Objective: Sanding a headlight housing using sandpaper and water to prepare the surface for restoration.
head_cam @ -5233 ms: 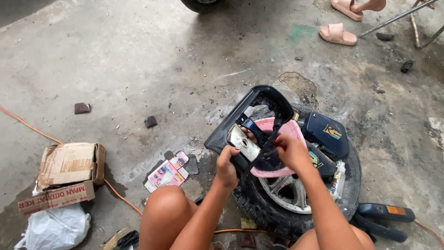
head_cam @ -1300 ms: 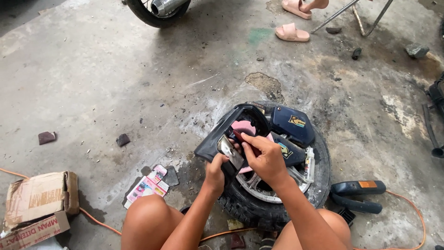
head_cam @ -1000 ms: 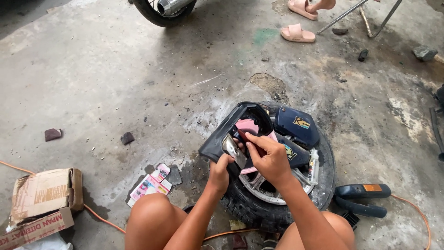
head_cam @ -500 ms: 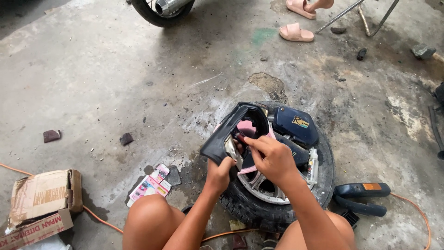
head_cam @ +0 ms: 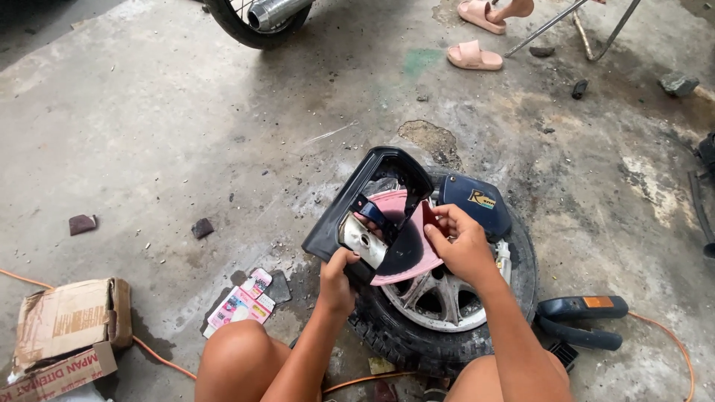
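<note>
A: Panel (head_cam: 350,212) sits over the wheel (head_cam: 447,305), near middle of the scene. Which way does it run?

B: Its long axis goes from near left up to far right, tilted, with the open side facing the person. The left hand (head_cam: 337,277) grips its near lower edge, fingers closed on the rim beside the shiny metal plate (head_cam: 363,240).

A: And the right hand (head_cam: 463,244)?

B: It lies to the right of the panel, fingers pinched on a small dark red piece (head_cam: 432,220) right at the edge of the pink part (head_cam: 413,257). That pink part curves under and inside the panel, so the right hand is the one nearer to it, while the left only steadies the frame.

A: What can't be made out?

B: Whether the pink part is fixed to the panel or just resting in it; the join is hidden behind the black rim. The blue strap (head_cam: 372,212) inside is partly covered too. The blue cover (head_cam: 477,202) on the far right of the wheel lies just beside the right hand, but contact is unclear. The wheel's near side is cut off by the knees, and the blue tool (head_cam: 581,320) on the floor stays apart from both hands.
</note>
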